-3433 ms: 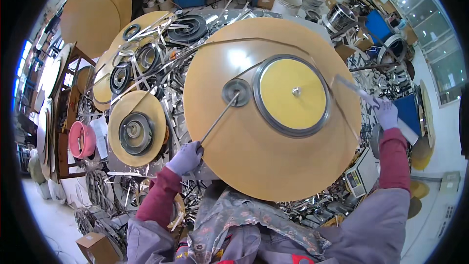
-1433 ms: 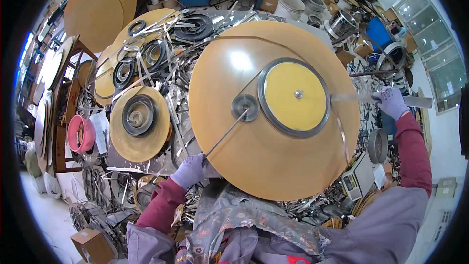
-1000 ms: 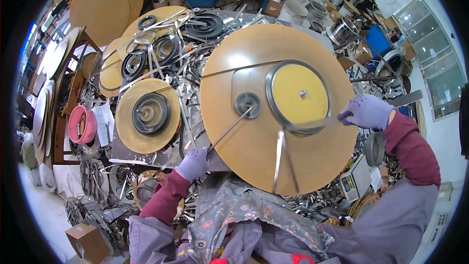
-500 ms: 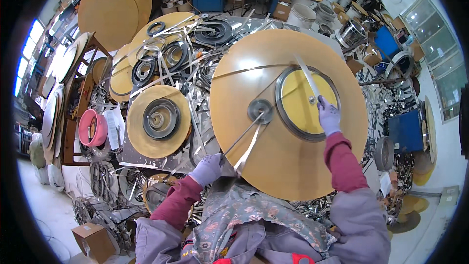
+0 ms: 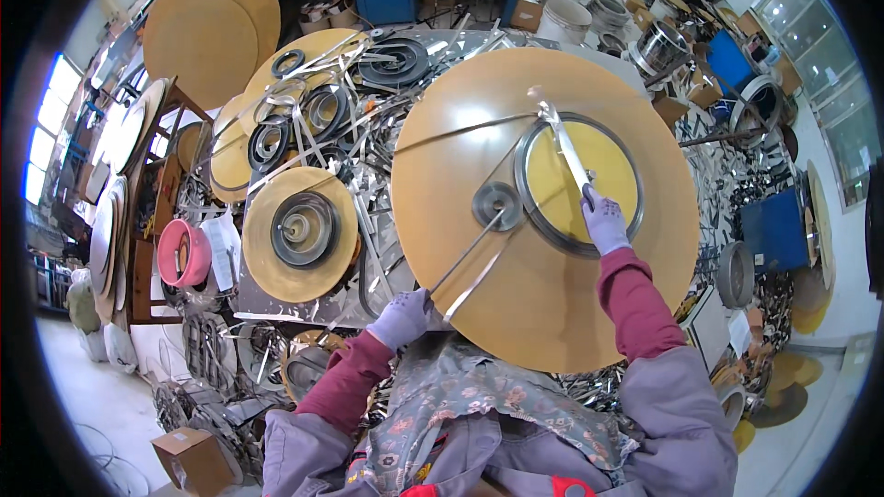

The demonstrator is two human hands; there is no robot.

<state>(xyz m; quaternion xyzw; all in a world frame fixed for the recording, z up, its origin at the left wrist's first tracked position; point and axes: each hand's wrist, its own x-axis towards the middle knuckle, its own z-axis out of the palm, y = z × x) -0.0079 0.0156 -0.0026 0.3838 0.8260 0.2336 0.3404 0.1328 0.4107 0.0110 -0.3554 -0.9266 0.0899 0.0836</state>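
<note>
A large tan round disc [image 5: 442,156] fills the middle of the bench. On it, a grey metal strip is coiled in a ring [image 5: 541,228] around a yellow disc [image 5: 571,189]. My right hand [image 5: 604,221], in a light purple glove, is closed around the near end of a flat, shiny bar [image 5: 573,155]. The bar's far end lies at the ring's upper left edge. My gloved left hand [image 5: 402,317] grips a thin metal rod [image 5: 460,259]. That rod reaches a grey roller [image 5: 497,206] left of the ring. A loose strip [image 5: 475,289] slants beside it.
Left of the large disc, a smaller tan disc [image 5: 262,230] carries a coil [image 5: 306,260]. Tangled metal strips and black coils [image 5: 396,62] cover the back of the bench. A pink basin [image 5: 172,253] stands at the left, a cardboard box [image 5: 191,458] low on the floor.
The bar's far end has swung left to the ring's upper edge, and my right hand has shifted slightly left. My left hand has moved slightly right, still gripping the rod.
</note>
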